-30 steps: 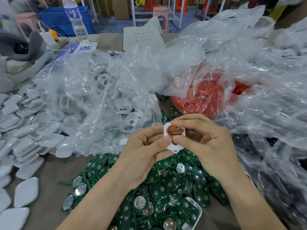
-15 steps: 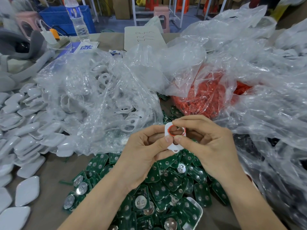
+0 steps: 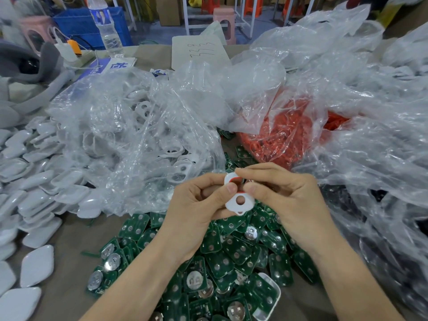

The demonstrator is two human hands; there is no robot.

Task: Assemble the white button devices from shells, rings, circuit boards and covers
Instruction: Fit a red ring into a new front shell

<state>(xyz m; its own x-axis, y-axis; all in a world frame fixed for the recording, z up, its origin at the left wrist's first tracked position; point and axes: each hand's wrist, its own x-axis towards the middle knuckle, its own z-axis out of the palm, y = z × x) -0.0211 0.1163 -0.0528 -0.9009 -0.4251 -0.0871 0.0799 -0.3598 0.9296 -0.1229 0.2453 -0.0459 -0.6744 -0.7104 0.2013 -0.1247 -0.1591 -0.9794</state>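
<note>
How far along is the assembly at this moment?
Looks done: white closed pieces stacked at the left, possibly finished units. In hand: the left hand and right hand pinch a white shell with an orange ring at its upper opening. Left: this shell has no circuit board from the green pile, no cover.

Bare table strip (image 3: pixel 71 232) near left, between white covers (image 3: pixel 34 181) and circuit boards (image 3: pixel 231 256); plastic bags (image 3: pixel 129 135) across back and right.

Circuit boards (image 3: pixel 231 256) before bagged shells (image 3: pixel 129 135), covers (image 3: pixel 30 181) left
</note>
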